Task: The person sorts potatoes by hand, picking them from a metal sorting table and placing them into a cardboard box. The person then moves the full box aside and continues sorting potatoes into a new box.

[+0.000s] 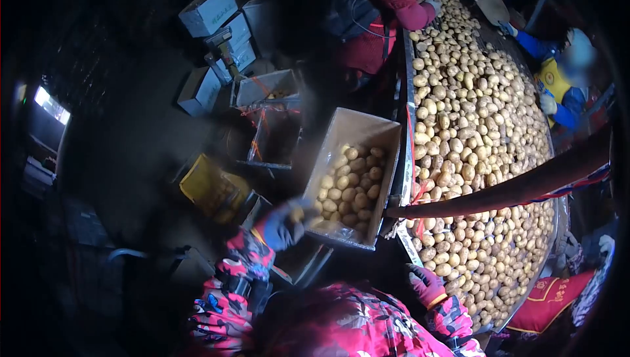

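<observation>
My left hand, in a dark glove with an orange cuff, is at the near-left corner of an open cardboard box. Its fingers are bent around a potato, slightly blurred. Inside the box lies a heap of potatoes, with clear plastic at the near end. My right hand, also gloved, is by the near-left edge of the long sorting table. Its fingers are curled; whatever they may hold is hidden. Loose potatoes cover the table.
A dark beam crosses above the table. One co-worker in red stands at its far left, another in blue and yellow across it. A yellow crate, an open box and white cartons stand left.
</observation>
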A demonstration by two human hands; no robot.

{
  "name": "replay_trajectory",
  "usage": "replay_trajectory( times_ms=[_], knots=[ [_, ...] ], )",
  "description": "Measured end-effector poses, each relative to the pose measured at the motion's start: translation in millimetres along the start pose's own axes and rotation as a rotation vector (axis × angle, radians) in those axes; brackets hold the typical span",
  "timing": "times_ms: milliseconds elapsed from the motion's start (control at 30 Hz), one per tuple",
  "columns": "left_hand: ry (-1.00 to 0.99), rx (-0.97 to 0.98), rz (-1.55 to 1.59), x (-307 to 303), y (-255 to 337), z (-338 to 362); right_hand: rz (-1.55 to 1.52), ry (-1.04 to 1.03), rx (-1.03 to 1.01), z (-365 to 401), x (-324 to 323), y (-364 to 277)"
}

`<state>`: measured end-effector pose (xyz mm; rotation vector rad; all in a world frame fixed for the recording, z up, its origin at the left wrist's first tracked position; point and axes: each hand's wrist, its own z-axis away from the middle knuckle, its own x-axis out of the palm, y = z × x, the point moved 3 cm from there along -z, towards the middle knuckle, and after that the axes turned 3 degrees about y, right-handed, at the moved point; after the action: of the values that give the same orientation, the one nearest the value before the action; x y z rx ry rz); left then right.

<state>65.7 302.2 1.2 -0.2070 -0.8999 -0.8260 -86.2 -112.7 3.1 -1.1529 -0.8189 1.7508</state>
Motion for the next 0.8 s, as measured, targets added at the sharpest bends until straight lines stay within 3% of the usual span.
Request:
replay_trajectory(
  times_ms=[67,100,133,200,267,300,333,400,467,500,533,600,633,667,767,800],
  knots=[
    [-0.251,-0.372,0.042,-12,-33,-10,0.019,0.035,-0.012,7,-6,12],
    [-0.097,-0.32,0.057,-13,-28,-17,0.025,0.051,-0.006,12,-10,14],
    [0.092,-0.108,-0.024,-12,-5,-33,0.032,0.067,0.007,19,-13,15],
    [-0.21,0.064,0.428,10,72,-72,-0.052,0.121,0.091,32,-16,-17],
    [-0.11,0.48,0.355,28,129,-80,-0.189,0.179,0.139,44,-17,-13],
    [-0.038,0.677,0.317,42,155,-81,-0.101,0.195,0.128,49,-19,-5],
    [-0.076,0.718,0.242,58,156,-75,-0.011,0.218,0.121,53,-21,9],
    [-0.325,0.473,-0.156,98,95,-61,-0.047,0.172,0.087,62,-26,23],
    [-0.491,0.219,-0.522,117,14,-55,0.01,0.286,0.184,88,-29,48],
    [-0.413,0.1,-0.56,101,-20,-64,-0.058,0.337,0.346,100,-23,64],
    [-0.334,-0.019,-0.59,85,-54,-71,0.121,0.392,0.201,113,-19,98],
    [-0.217,-0.552,-0.715,41,-93,-86,0.004,0.334,0.362,128,-31,90],
    [-0.211,-0.597,-0.967,81,-126,-74,-0.043,0.332,0.4,137,-33,89],
    [-0.257,-0.63,-0.963,108,-152,-71,0.01,0.36,0.324,147,-34,89],
    [-0.395,-0.351,-1.11,154,-206,-99,0.062,0.417,0.186,173,-33,94],
    [-0.435,-0.188,-1.246,158,-216,-124,-0.108,0.427,0.398,167,-33,110]
  ],
)
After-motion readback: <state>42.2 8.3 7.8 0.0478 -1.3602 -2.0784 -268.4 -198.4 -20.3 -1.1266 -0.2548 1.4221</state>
